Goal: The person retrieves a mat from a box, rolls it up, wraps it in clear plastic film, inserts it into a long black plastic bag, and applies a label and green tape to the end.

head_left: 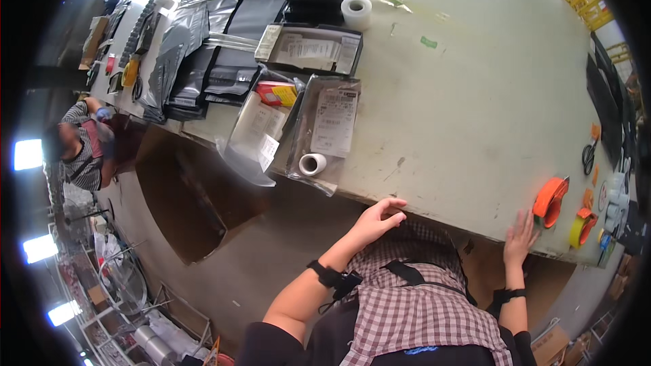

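head view: both hands, left point(377, 219) and right point(519, 237), rest spread on table edge point(434, 213) (grip empty).

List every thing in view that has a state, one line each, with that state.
Left hand: empty, fingers curled on the table edge.
Right hand: empty, flat against the table edge, beside the orange tape dispenser.
Orange tape dispenser: lying at the table edge, untouched.
Yellow tape roll: standing on its side near the edge.
Clear tape roll: upright on the table.
Small roll: lying on its side on a clear bag.
Table: scuffed.
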Available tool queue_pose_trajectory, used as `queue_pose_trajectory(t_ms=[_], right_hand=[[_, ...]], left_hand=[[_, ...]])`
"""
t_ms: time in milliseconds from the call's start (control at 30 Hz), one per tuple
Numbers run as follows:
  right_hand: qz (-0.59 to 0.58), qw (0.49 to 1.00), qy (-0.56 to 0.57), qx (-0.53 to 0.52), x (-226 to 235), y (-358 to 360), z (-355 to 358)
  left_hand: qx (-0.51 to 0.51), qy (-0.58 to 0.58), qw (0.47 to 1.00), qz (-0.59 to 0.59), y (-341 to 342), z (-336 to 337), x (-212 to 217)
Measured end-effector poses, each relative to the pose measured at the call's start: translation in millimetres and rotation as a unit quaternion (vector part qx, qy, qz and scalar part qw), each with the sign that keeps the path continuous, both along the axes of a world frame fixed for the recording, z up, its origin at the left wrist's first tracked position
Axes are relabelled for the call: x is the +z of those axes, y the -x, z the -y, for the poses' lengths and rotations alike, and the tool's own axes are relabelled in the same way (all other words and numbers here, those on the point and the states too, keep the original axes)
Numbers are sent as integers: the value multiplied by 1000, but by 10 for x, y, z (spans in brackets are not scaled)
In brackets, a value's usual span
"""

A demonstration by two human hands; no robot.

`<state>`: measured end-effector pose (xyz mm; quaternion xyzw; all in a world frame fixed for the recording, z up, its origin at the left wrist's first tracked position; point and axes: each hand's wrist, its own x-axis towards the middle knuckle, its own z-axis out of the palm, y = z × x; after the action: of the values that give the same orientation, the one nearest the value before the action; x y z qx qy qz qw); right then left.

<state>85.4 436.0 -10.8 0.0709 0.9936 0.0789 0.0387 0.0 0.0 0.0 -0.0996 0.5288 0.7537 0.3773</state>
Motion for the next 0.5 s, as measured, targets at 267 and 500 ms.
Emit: queue_pose_trajectory(t_ms=[267,500], right_hand=[[-51,995,42,-69,-93,51,-507],[-143,974,174,-9,184,-353,479]], left_hand=[[-46,30,998,11,-276,385,-195],[-153,65,986,32,-361,204,-145]])
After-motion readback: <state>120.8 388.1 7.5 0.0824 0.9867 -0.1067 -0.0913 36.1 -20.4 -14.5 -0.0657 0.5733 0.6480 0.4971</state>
